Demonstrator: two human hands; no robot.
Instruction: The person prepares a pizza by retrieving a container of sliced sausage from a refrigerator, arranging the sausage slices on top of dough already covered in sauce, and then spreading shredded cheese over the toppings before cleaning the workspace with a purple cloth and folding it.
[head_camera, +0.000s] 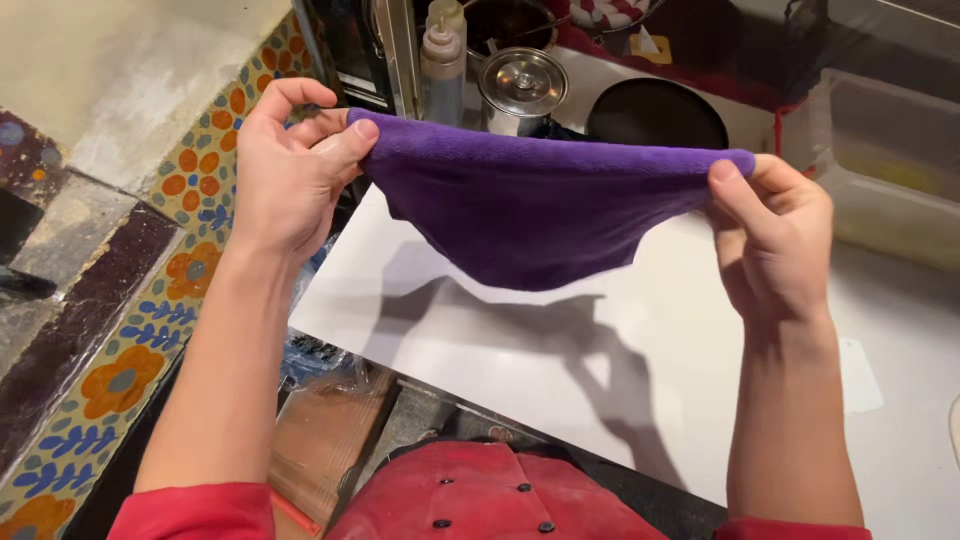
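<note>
— What does each grip have hold of?

— Both are closed on one soft purple plush cloth (540, 210). The left hand (285, 175), left of centre in the frame, pinches one upper corner between thumb and curled fingers; the right hand (775, 240), right of centre, pinches the other corner the same way. The top edge is pulled nearly straight between them, and the rest sags in a rounded belly.

— Where is the cloth, then?

— In the air at the middle of the frame, above a smooth white counter (500, 360). Its shadow and those of the arms fall on that surface.

— Any containers or packaging?

— At top centre, behind the cloth, stands a translucent plastic squeeze bottle (441, 62) with a nozzle tip, and just beside it a shiny steel canister with a knobbed lid (521, 88). To their right lies a round black pan or plate (655, 112), its lower edge hidden by the cloth. At the right edge sit clear plastic tubs (880, 150), contents hard to make out. Crinkled clear plastic wrap (315, 355) shows below the counter's left edge.

— And the surroundings?

— At lower left, a floor of tiles with orange and blue flowers (120, 380) beside worn stone. At the bottom edge, a red buttoned jacket (480, 500), cut off by the frame.
</note>
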